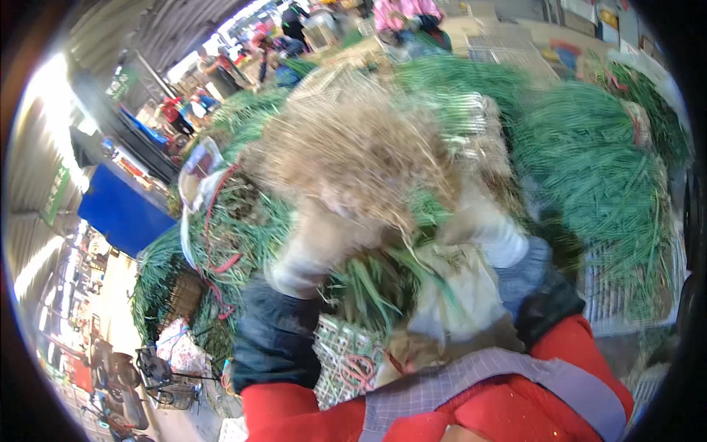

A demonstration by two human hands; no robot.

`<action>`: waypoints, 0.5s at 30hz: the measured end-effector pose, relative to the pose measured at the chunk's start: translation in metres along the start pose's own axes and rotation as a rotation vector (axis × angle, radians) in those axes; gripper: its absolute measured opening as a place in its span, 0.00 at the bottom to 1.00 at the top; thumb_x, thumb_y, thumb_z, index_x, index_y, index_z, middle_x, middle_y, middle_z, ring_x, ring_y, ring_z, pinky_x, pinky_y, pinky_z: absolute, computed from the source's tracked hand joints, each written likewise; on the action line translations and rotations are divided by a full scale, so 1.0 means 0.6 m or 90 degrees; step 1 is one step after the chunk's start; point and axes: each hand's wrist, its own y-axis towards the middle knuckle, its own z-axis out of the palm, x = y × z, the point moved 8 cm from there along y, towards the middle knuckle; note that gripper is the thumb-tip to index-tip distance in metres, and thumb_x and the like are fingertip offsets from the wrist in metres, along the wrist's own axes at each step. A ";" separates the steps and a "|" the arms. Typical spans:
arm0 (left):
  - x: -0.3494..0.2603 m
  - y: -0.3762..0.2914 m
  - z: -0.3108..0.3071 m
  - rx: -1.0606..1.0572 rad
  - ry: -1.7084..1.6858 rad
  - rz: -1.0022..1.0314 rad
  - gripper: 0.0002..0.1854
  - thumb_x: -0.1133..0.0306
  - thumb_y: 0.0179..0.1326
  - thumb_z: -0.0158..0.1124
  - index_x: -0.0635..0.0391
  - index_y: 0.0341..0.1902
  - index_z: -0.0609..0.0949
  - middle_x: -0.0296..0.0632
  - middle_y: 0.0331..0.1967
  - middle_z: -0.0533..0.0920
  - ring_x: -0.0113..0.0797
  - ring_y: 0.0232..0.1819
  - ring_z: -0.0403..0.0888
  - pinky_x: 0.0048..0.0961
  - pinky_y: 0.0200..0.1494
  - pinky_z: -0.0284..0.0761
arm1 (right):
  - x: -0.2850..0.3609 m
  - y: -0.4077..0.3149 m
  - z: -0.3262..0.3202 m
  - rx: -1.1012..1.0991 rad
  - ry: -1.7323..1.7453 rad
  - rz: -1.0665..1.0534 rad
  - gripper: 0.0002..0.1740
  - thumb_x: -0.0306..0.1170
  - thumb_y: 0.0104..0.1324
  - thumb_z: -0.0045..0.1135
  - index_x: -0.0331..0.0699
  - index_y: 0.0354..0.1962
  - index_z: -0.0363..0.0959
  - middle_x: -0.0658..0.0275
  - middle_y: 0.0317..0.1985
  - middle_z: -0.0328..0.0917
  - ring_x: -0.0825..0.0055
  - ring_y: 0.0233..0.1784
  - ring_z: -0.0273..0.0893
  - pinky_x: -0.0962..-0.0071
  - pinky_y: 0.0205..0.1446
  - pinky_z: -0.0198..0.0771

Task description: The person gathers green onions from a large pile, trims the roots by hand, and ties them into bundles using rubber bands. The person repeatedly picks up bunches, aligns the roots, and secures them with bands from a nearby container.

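A big bunch of long green-leaved plants, its dry brown roots (359, 149) pointing up and away from me, is between my gloved hands. My left hand (331, 232) grips the bunch from the left, and my right hand (475, 215) is at its right side; both are blurred, the fingers partly hidden. Green leaves (375, 287) hang below the roots towards my lap. Left of the bunch lie red ties (223, 265) on a heap of green plants (265, 221).
Green bunches (591, 160) lie stacked on a plastic crate (629, 293) at the right. A white crate (342, 353) with scraps stands near my lap. A blue panel (124, 210) is at the left. Several people work in the background, one in pink (409, 14).
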 end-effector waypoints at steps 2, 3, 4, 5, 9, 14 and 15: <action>-0.070 0.022 -0.055 -0.058 0.159 0.101 0.09 0.69 0.56 0.65 0.58 0.40 0.82 0.42 0.35 0.83 0.35 0.39 0.80 0.35 0.49 0.72 | -0.019 -0.012 0.032 -0.035 -0.009 0.097 0.71 0.50 0.45 0.81 0.28 0.74 0.41 0.42 0.70 0.59 0.53 0.75 0.59 0.64 0.80 0.52; -0.100 0.013 -0.082 -0.098 0.177 0.115 0.08 0.71 0.55 0.65 0.59 0.38 0.83 0.43 0.34 0.84 0.35 0.37 0.82 0.32 0.43 0.75 | -0.018 0.014 0.083 -0.062 -0.040 0.132 0.72 0.46 0.43 0.82 0.29 0.74 0.41 0.42 0.71 0.58 0.52 0.76 0.56 0.65 0.80 0.51; -0.127 0.014 -0.089 -0.118 0.126 0.128 0.07 0.74 0.54 0.66 0.60 0.37 0.85 0.44 0.32 0.86 0.36 0.35 0.84 0.29 0.38 0.78 | -0.042 0.015 0.101 -0.107 0.032 0.123 0.70 0.42 0.43 0.81 0.29 0.74 0.41 0.41 0.72 0.57 0.52 0.76 0.55 0.65 0.80 0.51; -0.146 0.011 -0.089 -0.137 0.033 0.131 0.09 0.71 0.57 0.65 0.60 0.41 0.84 0.45 0.35 0.85 0.36 0.37 0.84 0.30 0.40 0.78 | -0.078 0.017 0.122 -0.142 0.108 0.099 0.69 0.39 0.44 0.80 0.29 0.74 0.41 0.41 0.72 0.56 0.51 0.77 0.53 0.65 0.80 0.50; -0.102 0.030 -0.090 0.085 -0.149 0.068 0.15 0.63 0.70 0.53 0.57 0.54 0.77 0.44 0.46 0.80 0.39 0.45 0.78 0.35 0.49 0.78 | -0.222 -0.050 0.197 0.170 -0.263 0.204 0.67 0.45 0.43 0.78 0.27 0.73 0.45 0.38 0.69 0.59 0.46 0.76 0.53 0.60 0.79 0.50; 0.006 0.077 0.122 0.250 -0.754 -0.103 0.09 0.72 0.65 0.53 0.56 0.46 0.78 0.36 0.32 0.78 0.32 0.36 0.73 0.34 0.49 0.71 | -0.153 -0.207 -0.019 -0.131 0.093 0.077 0.37 0.40 0.66 0.58 0.36 0.68 0.58 0.57 0.52 0.74 0.62 0.56 0.72 0.62 0.67 0.65; 0.071 0.087 0.179 0.281 -0.861 -0.239 0.11 0.62 0.70 0.49 0.54 0.43 0.77 0.34 0.29 0.74 0.33 0.33 0.70 0.35 0.51 0.70 | -0.151 -0.248 -0.062 -0.225 0.171 0.069 0.29 0.37 0.71 0.54 0.38 0.67 0.62 0.61 0.48 0.79 0.66 0.51 0.77 0.62 0.64 0.70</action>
